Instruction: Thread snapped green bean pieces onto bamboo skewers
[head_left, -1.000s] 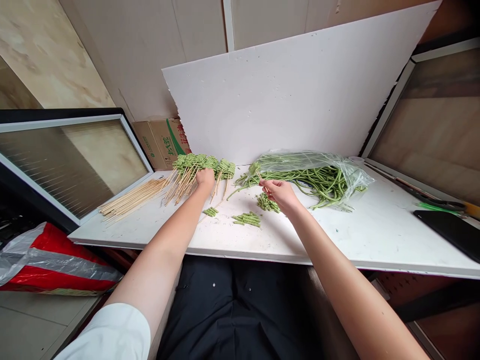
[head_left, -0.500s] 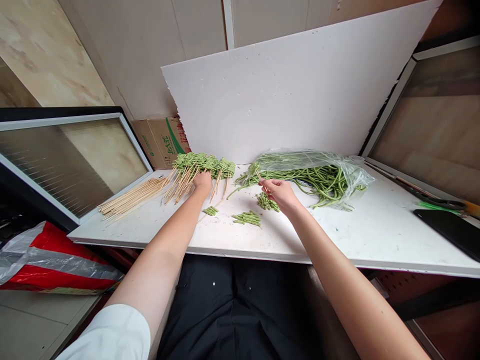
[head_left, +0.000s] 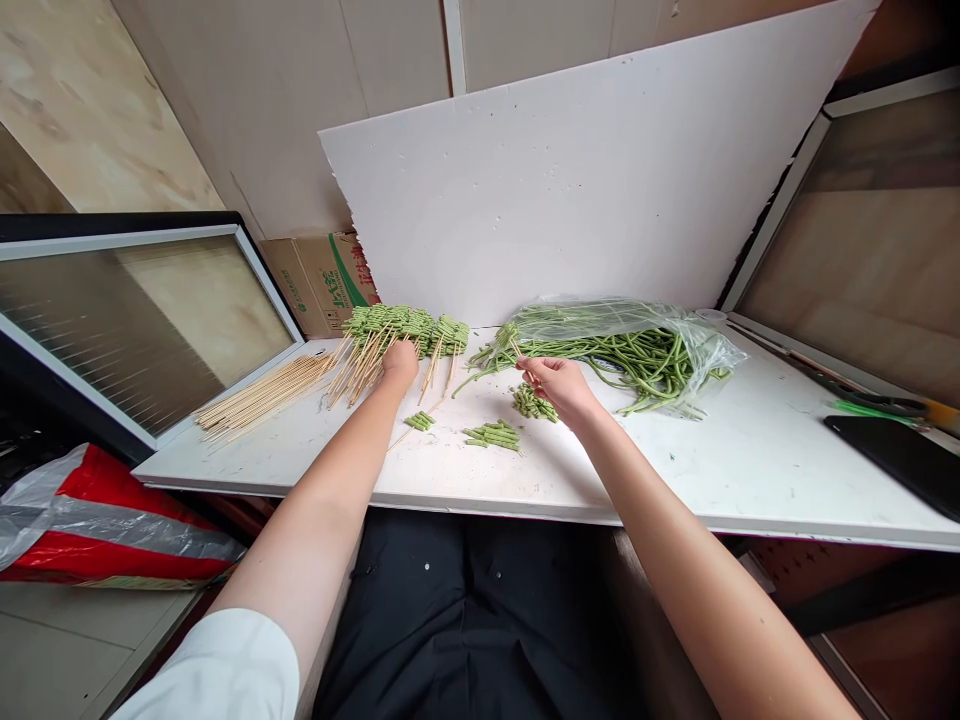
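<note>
My left hand [head_left: 398, 362] rests on the sticks of the finished bean skewers [head_left: 405, 328], a heap of green bean pieces threaded on bamboo sticks; its fingers are hidden. My right hand [head_left: 559, 384] pinches a thin bamboo skewer [head_left: 516, 347] with bean pieces at its far tip. Small piles of cut bean pieces [head_left: 495, 435] lie between my hands on the white board [head_left: 570, 480]. Just right of my right hand, long green beans [head_left: 637, 355] spill from a clear plastic bag [head_left: 697, 345].
Bare bamboo sticks [head_left: 262, 395] fan out at the left. A cardboard box [head_left: 322, 280] stands behind them, a glass-topped cabinet [head_left: 112, 310] to the left. A black flat object [head_left: 896, 450] and tools [head_left: 877, 405] lie at the right. A red-and-white bag [head_left: 82, 530] lies low left.
My left hand has slid slightly left and away, further onto the pile of finished skewers. My right hand has stayed in place with its skewer.
</note>
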